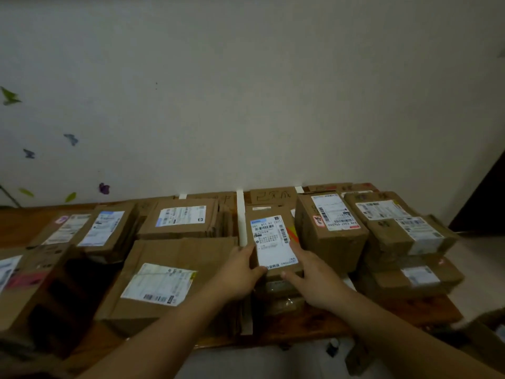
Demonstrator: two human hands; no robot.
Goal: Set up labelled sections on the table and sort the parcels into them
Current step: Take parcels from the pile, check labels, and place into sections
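Table sections [314, 325] full of parcels [273, 242]

This is looking like a home room. Butterfly stickers [71, 139] are dotting the wall [273, 91]; parcels [330, 225] are crowding a wooden table [314, 322].

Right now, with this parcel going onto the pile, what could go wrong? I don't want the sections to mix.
1. The parcel, held by the left hand and right hand, sits atop a stack; it could slide off.
2. It lies right beside the tape strip; a nudge left may push it into the next section.
3. The right pile seems close to the edge of the table and could tip.
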